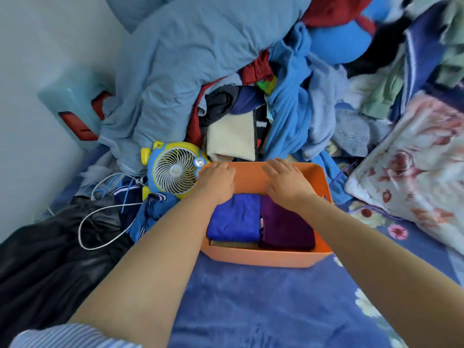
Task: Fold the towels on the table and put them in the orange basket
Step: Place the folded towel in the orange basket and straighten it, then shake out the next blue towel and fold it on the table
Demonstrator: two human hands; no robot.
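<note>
- A black garment [50, 247] lies heaped at the far left, with a white cord [100, 212] looping over it.
- Just right of it a blue and yellow desk fan [173, 169] lies face up, touching the left far corner of the orange basket [263, 257].
- The left hand [217, 180] reaches over the basket's far left part; its fingers curl downward near the far rim, and whether they grasp the rim or only rest there cannot be told.
- A folded blue towel [234, 218] sits in the left half of the basket, atop a tan layer [233, 244].
- A folded purple towel [286, 227] sits beside it in the right half, the two touching.
- The right hand [286, 183] lies over the far right part, fingers straight and slightly spread, holding nothing.
- The basket stands on a blue floral blanket [263, 305].
- A floral pillow [414, 167] lies at the far right.
</note>
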